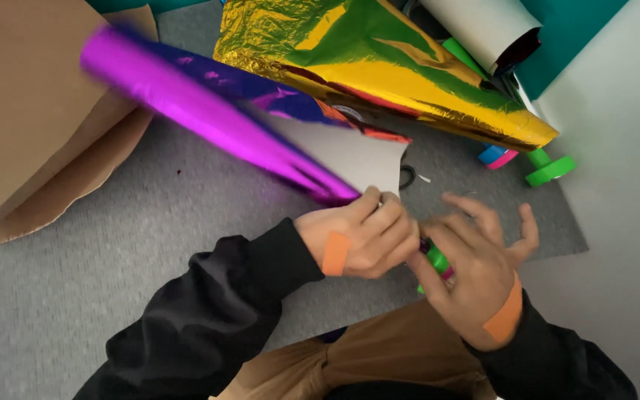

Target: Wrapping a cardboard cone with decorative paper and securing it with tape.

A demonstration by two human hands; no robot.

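The left hand (361,241), with an orange strip of tape on its back, is clenched around the lower end of a shiny purple foil sheet rolled into a long cone (209,111), its fingers (387,222) curled tight where the foil meets a pale grey card backing (350,152). The cone runs up and to the left from that hand, blurred along its length, above the grey carpeted floor (150,222). The right hand (479,270), also marked with an orange tape strip near the wrist, is spread with its fingers released; a small green and pink object (437,261) shows just under its thumb side, touching or nearly touching both hands, though what it is cannot be told. Behind the purple cone lies a crumpled gold and green foil sheet (387,67). Brown cardboard sheets (31,126) lie at the left. Green, blue and pink tape rolls (531,164) sit on the floor at the right, well apart from the hands.
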